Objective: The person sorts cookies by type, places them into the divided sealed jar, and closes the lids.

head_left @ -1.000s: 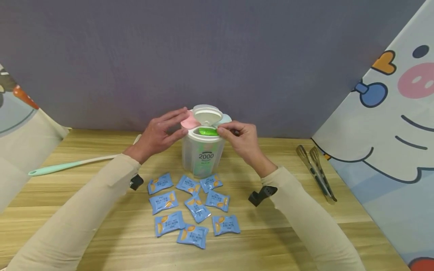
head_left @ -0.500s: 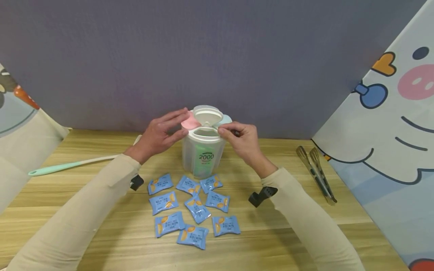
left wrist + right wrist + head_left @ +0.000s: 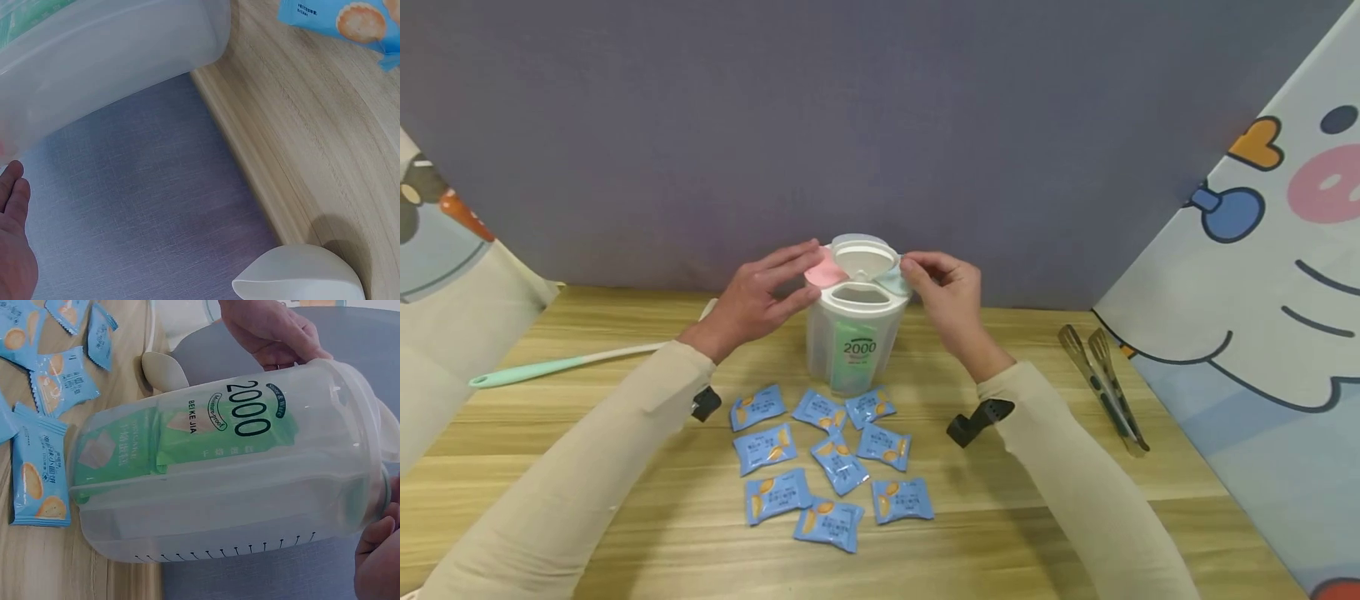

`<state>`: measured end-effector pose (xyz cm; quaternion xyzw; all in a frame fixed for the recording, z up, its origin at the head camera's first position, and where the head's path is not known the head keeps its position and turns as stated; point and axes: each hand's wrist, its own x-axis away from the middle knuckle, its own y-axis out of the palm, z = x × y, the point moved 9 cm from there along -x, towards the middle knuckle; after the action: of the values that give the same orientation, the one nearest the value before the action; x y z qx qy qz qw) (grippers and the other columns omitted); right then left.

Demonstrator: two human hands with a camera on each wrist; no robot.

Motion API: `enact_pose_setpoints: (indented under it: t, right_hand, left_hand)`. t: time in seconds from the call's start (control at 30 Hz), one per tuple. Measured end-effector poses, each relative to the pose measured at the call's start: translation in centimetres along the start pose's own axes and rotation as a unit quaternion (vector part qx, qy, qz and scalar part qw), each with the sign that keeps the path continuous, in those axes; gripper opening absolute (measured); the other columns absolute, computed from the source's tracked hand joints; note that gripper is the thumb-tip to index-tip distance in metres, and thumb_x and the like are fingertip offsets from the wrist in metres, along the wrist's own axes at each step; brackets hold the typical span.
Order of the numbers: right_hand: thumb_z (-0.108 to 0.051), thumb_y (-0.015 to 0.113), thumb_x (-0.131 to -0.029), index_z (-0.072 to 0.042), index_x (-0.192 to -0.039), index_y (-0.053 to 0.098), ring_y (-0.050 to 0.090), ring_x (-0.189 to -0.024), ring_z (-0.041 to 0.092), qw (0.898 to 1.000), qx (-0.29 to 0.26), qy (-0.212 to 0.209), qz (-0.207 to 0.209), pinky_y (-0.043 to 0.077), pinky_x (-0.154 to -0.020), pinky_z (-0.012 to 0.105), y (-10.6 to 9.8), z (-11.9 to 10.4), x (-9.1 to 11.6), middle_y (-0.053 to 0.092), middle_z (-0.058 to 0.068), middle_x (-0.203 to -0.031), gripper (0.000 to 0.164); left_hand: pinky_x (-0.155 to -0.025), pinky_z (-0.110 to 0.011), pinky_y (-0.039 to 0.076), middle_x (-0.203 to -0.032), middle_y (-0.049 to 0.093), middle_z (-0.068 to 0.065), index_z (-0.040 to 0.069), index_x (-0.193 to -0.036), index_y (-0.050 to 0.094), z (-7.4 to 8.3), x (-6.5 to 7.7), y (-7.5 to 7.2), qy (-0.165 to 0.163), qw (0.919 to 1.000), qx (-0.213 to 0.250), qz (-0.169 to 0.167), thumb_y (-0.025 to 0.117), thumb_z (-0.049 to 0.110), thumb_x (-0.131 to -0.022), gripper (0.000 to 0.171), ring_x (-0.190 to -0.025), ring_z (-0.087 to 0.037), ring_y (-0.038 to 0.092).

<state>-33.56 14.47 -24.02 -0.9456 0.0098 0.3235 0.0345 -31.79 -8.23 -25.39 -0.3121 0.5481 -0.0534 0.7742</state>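
Note:
A translucent storage canister [image 3: 820, 346] marked 2000 stands upright against the back wall. Green packets [image 3: 219, 440] show through its front side. Its front compartment is open, with a white flap [image 3: 859, 259] raised behind it; the pink flap [image 3: 825, 268] and light blue flap [image 3: 892, 280] lie down. My left hand [image 3: 756, 296] rests with extended fingers against the canister's left rim, fingertips at the pink flap. At the right rim, my right hand [image 3: 951, 292] pinches the edge of the light blue flap between thumb and curled fingers. Several blue biscuit packets [image 3: 839, 463] lie in front.
A spoon with a mint handle [image 3: 531, 371] lies at the left, its white bowl [image 3: 303, 275] beyond my left wrist. Metal tongs [image 3: 1103, 387] lie at the right. A grey wall [image 3: 880, 125] closes off the back, with cartoon-printed panels [image 3: 1247, 300] at the sides.
The green packet at the opening has dropped down inside the canister. My right hand has shifted from the front compartment's rim up and right to the light blue flap; my left hand stays put.

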Motion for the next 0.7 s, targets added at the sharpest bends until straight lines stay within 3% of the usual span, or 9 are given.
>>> enact_pose_setpoints:
  t: [0.4,0.7]
  right_hand:
    - [0.002,0.068,-0.085,0.016,-0.097,0.065,0.059,-0.071,0.01,0.999,-0.029,0.025,-0.019,0.048,-0.06,0.018,0.58,0.45,-0.44,0.069,-0.001,-0.082,0.018]
    - [0.004,0.067,-0.085,0.015,-0.095,0.066,0.059,-0.074,0.012,0.998,-0.028,0.002,-0.05,0.048,-0.06,0.02,0.83,0.14,-0.23,0.069,0.003,-0.086,0.015]
  left_hand:
    - [-0.095,-0.048,0.042,-0.137,0.051,-0.01,0.005,-0.13,0.057,-0.05,-0.06,0.02,-0.005,1.0,0.0,0.0,0.046,0.056,-0.093,0.064,-0.119,-0.028,0.052]
    - [-0.096,-0.048,0.041,-0.136,0.051,-0.013,0.004,-0.131,0.057,0.03,-0.13,0.05,-0.002,1.0,0.004,-0.001,0.046,0.054,-0.094,0.063,-0.119,-0.028,0.052]
